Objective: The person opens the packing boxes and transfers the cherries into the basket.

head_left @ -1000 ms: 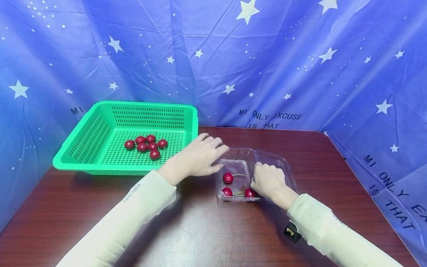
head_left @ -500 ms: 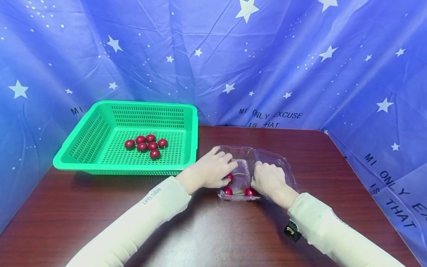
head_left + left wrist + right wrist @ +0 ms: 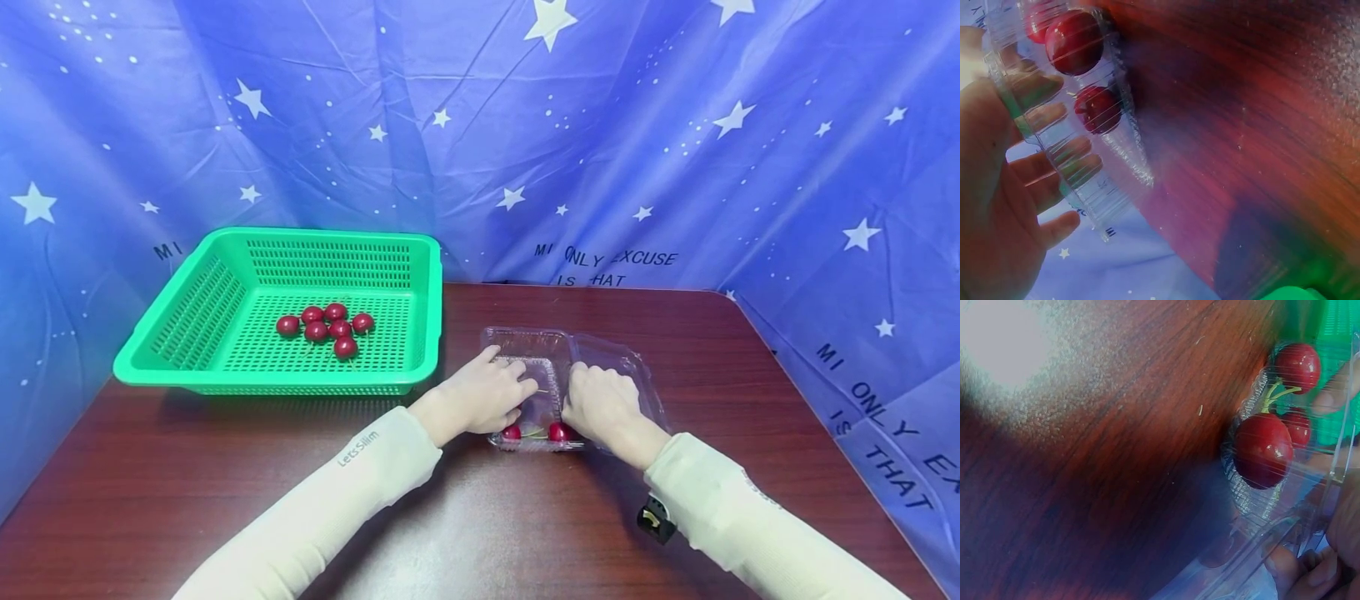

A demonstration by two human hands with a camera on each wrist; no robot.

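A clear plastic clamshell box (image 3: 542, 333) stands on the table with its lid (image 3: 622, 357) folded out to the right. Inside, one cherry (image 3: 512, 433) and another cherry (image 3: 558, 432) lie along the near side. A third cherry (image 3: 1297, 428) shows in the right wrist view but is hidden under my left hand from the head. That left hand (image 3: 487, 392) reaches over the box's left wall, its fingers loosely extended inside, near the cherries. My right hand (image 3: 603, 404) has curled fingers and grips the box at its hinge side.
A green slotted basket (image 3: 431, 333) stands at the left back, with several cherries (image 3: 316, 331) on its floor. The brown wooden table (image 3: 465, 517) ends at a blue star-printed curtain (image 3: 480, 167) behind and on both sides.
My left hand has moved right and nearer, down into the box, and now covers the cherry that was visible there. The right hand has stayed at the box's hinge side.
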